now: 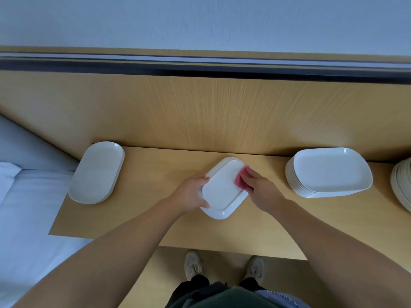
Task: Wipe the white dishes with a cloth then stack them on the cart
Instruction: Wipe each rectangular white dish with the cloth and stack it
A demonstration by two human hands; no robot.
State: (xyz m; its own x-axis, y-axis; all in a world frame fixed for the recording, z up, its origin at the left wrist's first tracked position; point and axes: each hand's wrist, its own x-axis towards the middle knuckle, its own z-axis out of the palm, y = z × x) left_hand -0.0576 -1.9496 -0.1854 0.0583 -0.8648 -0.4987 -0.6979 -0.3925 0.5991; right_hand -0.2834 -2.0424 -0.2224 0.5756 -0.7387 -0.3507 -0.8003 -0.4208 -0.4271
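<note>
Pale wood makes up the desk (155, 218), and a white dish (222, 192) lies on it at the middle, turned askew with one corner toward 1 o'clock; the left hand (191, 194) grips its rim at 9 o'clock, fingers curled over the far edge and thumb hooked on the near edge; the right hand (260, 190) lies at the dish's 2 o'clock corner, its fingers laid fairly flat and close together, pressing a pink cloth (240, 179) onto the dish, with the cloth peeking out past the fingertips; the right thumb is hidden. At 9 o'clock from the dish, well apart, sits a low stack of oval white dishes (95, 172) by the desk's left end; at 3 o'clock stands a taller stack of rectangular white dishes (329, 172); past it, cut by the frame edge, is a cream stack (403, 183). A wooden wall panel (200, 112) rises at 12 o'clock just behind the desk; a bed (26, 207) with pale sheets lies beside the desk at 8 o'clock; at 6 o'clock, below the desk edge, two light shoes (193, 265) stand on the floor.
</note>
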